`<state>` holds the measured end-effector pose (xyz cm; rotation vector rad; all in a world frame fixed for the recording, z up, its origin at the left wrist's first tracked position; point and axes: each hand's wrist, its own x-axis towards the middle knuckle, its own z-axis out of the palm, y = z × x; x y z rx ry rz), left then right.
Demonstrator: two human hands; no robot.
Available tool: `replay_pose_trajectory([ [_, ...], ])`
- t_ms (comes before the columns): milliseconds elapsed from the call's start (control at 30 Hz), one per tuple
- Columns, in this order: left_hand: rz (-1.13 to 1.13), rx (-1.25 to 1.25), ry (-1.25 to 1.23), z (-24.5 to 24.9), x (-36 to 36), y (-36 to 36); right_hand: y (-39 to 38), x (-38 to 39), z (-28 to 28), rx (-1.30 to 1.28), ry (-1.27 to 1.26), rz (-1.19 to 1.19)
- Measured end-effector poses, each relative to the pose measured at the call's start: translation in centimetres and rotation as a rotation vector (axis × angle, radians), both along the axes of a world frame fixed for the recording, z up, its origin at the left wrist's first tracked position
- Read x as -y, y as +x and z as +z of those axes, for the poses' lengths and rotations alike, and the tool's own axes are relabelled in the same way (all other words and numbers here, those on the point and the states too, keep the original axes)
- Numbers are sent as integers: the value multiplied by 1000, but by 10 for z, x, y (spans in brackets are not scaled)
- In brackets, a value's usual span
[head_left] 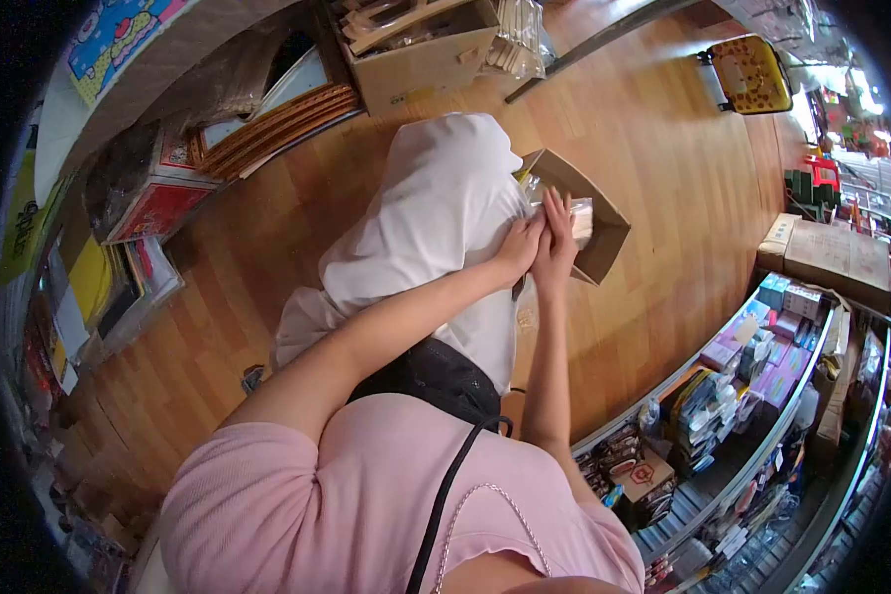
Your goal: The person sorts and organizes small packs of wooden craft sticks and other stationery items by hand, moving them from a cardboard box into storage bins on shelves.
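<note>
My left hand (519, 249) and my right hand (556, 236) meet beside my knees, at the near edge of an open cardboard box (602, 259). The left fingers are curled against the right palm; whatever they hold is hidden. My right hand has its fingers stretched out and slightly apart, over the box opening. Just right of those fingers, a clear plastic packet with pale contents (583, 220) lies in the box. Another shiny clear wrapping shows at the box's left side, close to my white trousers (436, 188).
Shelves of small packaged goods (752, 366) run along the lower right. Behind the small box, a larger carton (421, 74) holds wrapped bundles. Framed items (277, 129) lean at the upper left. A yellow suitcase (752, 74) and brown cartons (837, 259) are on the right.
</note>
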<state>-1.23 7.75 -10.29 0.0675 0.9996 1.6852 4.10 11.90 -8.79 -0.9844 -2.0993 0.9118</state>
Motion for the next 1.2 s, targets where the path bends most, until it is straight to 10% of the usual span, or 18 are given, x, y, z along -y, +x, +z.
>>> replay_pose_trajectory([
  [367,-90,-159,-80,-1,6,-2,18,-12,-18,105,18,-363],
  [633,-22,-20,5,8,9,-4,2,-26,11,423,299,-39],
  [867,-88,-150,-193,17,10,-8,29,-47,-27,235,60,-320],
  [1200,-8,158,32,0,3,-4,-2,-4,6,219,219,112],
])
